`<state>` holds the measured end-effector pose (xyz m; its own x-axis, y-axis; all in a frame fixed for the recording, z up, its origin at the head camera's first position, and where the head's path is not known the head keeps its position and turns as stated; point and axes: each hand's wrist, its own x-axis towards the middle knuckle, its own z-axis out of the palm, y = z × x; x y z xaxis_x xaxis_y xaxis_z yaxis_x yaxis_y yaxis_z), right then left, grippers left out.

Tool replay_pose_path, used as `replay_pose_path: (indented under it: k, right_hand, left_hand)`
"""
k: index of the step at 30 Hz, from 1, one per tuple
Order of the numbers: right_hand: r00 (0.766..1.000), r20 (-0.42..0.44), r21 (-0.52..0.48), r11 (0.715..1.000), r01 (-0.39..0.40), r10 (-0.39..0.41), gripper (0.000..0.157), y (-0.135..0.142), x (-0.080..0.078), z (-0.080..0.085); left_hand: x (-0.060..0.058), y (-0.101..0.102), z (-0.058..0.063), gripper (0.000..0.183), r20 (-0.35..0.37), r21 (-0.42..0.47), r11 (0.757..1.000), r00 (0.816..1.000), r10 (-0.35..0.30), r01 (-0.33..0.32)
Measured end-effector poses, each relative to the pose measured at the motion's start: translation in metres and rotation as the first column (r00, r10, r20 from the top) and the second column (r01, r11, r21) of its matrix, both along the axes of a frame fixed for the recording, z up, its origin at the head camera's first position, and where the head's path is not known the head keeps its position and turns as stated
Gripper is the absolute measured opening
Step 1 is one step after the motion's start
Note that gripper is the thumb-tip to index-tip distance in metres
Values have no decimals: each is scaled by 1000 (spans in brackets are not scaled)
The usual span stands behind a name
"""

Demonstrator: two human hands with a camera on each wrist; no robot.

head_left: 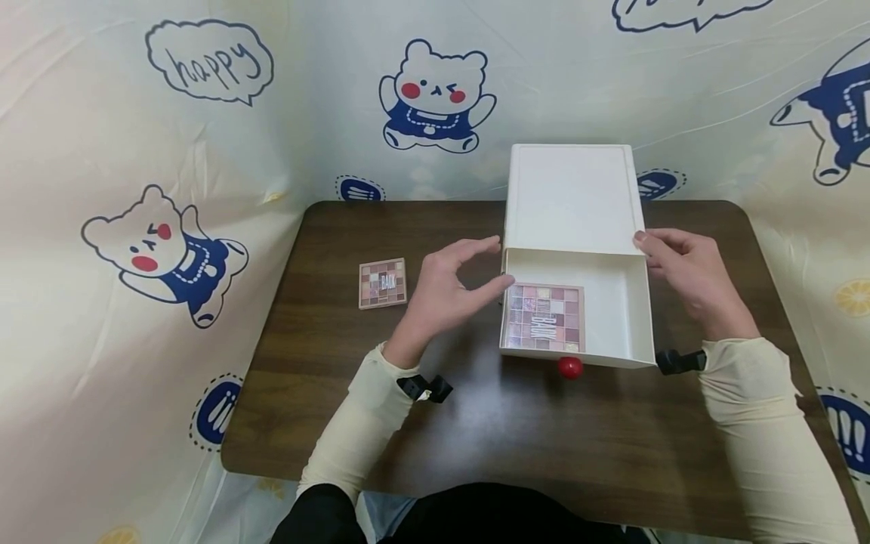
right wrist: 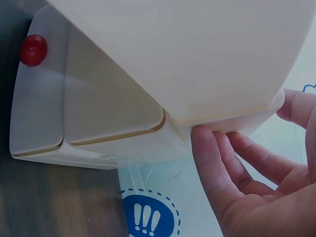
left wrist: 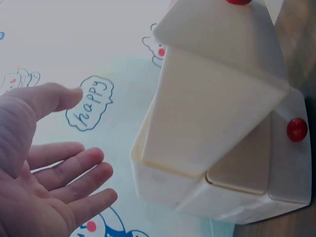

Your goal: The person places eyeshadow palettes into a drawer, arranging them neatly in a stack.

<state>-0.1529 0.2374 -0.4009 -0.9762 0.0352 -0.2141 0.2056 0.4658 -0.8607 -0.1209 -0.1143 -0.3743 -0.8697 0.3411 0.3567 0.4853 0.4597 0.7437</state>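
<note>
Below the right hand [head_left: 696,279] on the drawer chest [head_left: 571,200], the lower drawers [left wrist: 242,160] are hidden from the head camera. By the left wrist view's top edge, the upper red knob [left wrist: 239,1] is cut off. Left of the grip, lettering on the small palette [head_left: 383,284] is blurred.

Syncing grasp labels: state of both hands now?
Left hand: open, holding nothing.
Right hand: gripping the side of the white rectangular drawer box.
</note>
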Motion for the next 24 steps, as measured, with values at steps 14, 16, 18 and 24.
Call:
replay_pose_path:
  k: [14, 16, 18, 24]
  right_hand:
    - [1000, 9, -4, 1000, 3, -3, 76, 0, 0, 0]
    - [1000, 7, -8, 1000, 6, -6, 76, 0, 0, 0]
    - [1000, 3, -16, 1000, 6, -6, 76, -1, 0, 0]
    - [1000, 2, -17, 1000, 6, -6, 76, -1, 1, 0]
  left_hand:
    - [-4, -30, -13, 45, 65, 27, 992, 991, 120, -122]
    - [-5, -37, -15, 44, 55, 26, 990, 989, 134, -136]
    - [-7, -44, -17, 42, 49, 24, 988, 987, 150, -151]
    - [-11, -68, -23, 40, 69, -18, 976, 974, 217, -216]
